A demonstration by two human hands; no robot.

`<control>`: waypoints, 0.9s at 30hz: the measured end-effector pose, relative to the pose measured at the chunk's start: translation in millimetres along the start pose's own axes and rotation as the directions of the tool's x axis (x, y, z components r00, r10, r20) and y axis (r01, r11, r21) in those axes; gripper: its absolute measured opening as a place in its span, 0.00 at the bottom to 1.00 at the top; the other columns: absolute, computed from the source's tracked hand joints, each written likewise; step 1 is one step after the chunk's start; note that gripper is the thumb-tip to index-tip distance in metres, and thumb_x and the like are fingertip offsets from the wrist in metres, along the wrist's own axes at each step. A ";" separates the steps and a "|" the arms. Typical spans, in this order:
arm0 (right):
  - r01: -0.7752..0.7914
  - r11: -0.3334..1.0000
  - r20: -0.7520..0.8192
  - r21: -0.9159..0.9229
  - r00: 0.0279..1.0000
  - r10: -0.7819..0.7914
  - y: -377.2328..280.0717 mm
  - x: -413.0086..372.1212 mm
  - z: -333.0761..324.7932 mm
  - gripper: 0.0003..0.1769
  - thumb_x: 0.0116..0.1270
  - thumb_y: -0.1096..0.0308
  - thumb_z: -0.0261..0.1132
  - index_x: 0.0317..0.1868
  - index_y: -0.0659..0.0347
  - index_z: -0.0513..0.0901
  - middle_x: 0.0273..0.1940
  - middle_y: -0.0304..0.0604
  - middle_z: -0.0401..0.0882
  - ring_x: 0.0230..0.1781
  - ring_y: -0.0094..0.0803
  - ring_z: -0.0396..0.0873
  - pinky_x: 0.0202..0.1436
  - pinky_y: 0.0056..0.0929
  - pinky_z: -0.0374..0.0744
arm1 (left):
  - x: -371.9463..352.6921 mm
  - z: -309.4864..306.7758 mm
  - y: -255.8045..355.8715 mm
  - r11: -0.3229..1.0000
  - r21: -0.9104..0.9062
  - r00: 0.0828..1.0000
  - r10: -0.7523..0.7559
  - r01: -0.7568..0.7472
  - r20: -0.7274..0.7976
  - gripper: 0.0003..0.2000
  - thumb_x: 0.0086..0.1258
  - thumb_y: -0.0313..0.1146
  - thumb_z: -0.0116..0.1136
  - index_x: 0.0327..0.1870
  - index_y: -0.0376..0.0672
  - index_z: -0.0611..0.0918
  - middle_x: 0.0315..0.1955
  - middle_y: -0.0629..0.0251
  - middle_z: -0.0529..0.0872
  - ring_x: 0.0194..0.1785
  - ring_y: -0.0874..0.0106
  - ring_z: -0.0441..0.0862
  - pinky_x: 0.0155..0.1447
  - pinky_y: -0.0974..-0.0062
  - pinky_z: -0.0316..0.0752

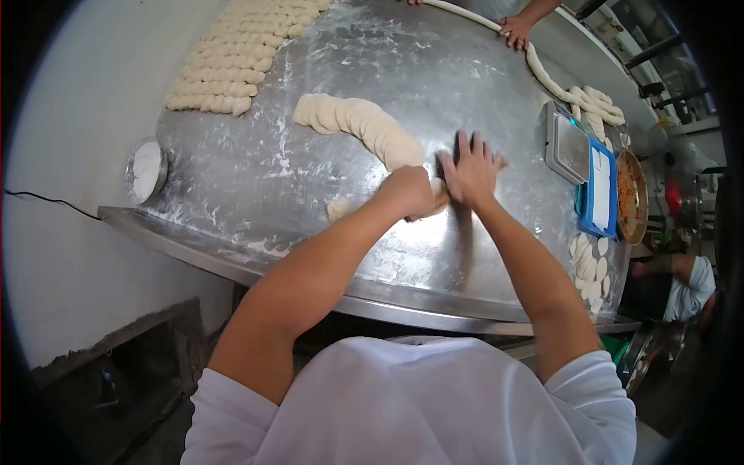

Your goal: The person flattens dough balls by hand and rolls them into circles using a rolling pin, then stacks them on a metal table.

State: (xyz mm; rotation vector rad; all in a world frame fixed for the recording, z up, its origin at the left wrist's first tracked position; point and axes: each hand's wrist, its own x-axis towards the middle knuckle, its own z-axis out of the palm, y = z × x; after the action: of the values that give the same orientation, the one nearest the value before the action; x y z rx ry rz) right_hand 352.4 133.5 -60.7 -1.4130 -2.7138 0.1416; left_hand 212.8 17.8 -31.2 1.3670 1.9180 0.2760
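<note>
The left hand is curled shut on a rolling pin. The right hand lies flat beside it with its fingers spread open, both just below the end of the curved row of dough pieces on the floury table. A small dough lump, also below that row, looks soft, light and sticky, so pinch it gently at its edge; the pin looks hard and smooth, best held near its ends.

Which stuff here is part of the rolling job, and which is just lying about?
In use: left hand, right hand, rolling pin, dough lump, row of dough slices.
Lying about: flour bowl, scale, blue tray, dough rope.
</note>
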 end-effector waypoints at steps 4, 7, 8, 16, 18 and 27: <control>-0.075 0.946 0.120 0.316 0.992 0.039 -17.5 19.8 -14.7 0.36 0.82 0.44 0.58 0.79 0.59 0.75 0.80 0.61 0.72 0.82 0.60 0.67 0.86 0.65 0.57 | -4.0 -13.7 -4.6 0.997 -0.081 0.999 -0.021 0.018 -0.032 0.21 0.78 0.46 0.64 0.43 0.31 0.92 0.41 0.37 0.92 0.48 0.43 0.92 0.57 0.52 0.85; 0.279 0.957 -0.061 0.084 0.960 -0.274 40.3 -53.8 10.8 0.30 0.82 0.52 0.59 0.77 0.57 0.79 0.81 0.52 0.72 0.81 0.59 0.67 0.88 0.64 0.53 | 23.2 16.8 -27.3 0.975 -0.218 0.992 0.018 -0.045 -0.122 0.17 0.77 0.39 0.65 0.47 0.29 0.90 0.46 0.36 0.92 0.47 0.43 0.92 0.56 0.53 0.85; 0.298 0.948 -0.006 0.112 0.954 -0.300 59.2 -82.0 2.1 0.30 0.82 0.52 0.59 0.78 0.56 0.78 0.82 0.54 0.70 0.82 0.59 0.64 0.88 0.67 0.51 | 24.8 17.4 -27.9 0.963 -0.268 0.996 0.014 -0.036 -0.084 0.16 0.77 0.37 0.65 0.48 0.29 0.90 0.47 0.36 0.92 0.47 0.43 0.92 0.56 0.54 0.86; 0.097 0.994 -0.011 0.040 0.995 -0.097 2.3 2.5 5.6 0.40 0.82 0.41 0.55 0.83 0.59 0.71 0.84 0.58 0.66 0.83 0.60 0.63 0.88 0.64 0.54 | -3.3 -7.8 1.9 1.000 0.016 0.997 0.002 -0.003 0.074 0.20 0.76 0.46 0.68 0.42 0.31 0.92 0.41 0.38 0.93 0.49 0.46 0.93 0.55 0.54 0.86; 0.018 0.978 -0.057 0.208 0.998 -0.007 -11.5 21.2 14.2 0.39 0.83 0.43 0.54 0.82 0.60 0.72 0.83 0.58 0.68 0.83 0.60 0.63 0.88 0.61 0.54 | 9.5 10.0 -10.6 1.000 0.013 0.994 0.027 -0.026 -0.101 0.21 0.78 0.47 0.65 0.45 0.31 0.92 0.43 0.39 0.93 0.50 0.44 0.92 0.57 0.54 0.85; 0.279 0.957 0.063 0.080 0.957 -0.284 86.1 -111.8 -9.9 0.31 0.84 0.52 0.57 0.80 0.57 0.75 0.82 0.61 0.65 0.85 0.67 0.58 0.89 0.67 0.48 | 13.8 5.6 -19.0 0.972 -0.233 0.993 -0.013 0.040 0.118 0.16 0.73 0.37 0.72 0.48 0.30 0.91 0.45 0.40 0.93 0.54 0.49 0.92 0.59 0.58 0.85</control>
State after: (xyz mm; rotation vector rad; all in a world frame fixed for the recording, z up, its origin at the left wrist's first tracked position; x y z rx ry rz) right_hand 487.4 91.4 -64.1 -1.0075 -2.9017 0.2716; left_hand 200.9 20.9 -51.9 1.1739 1.7458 0.3899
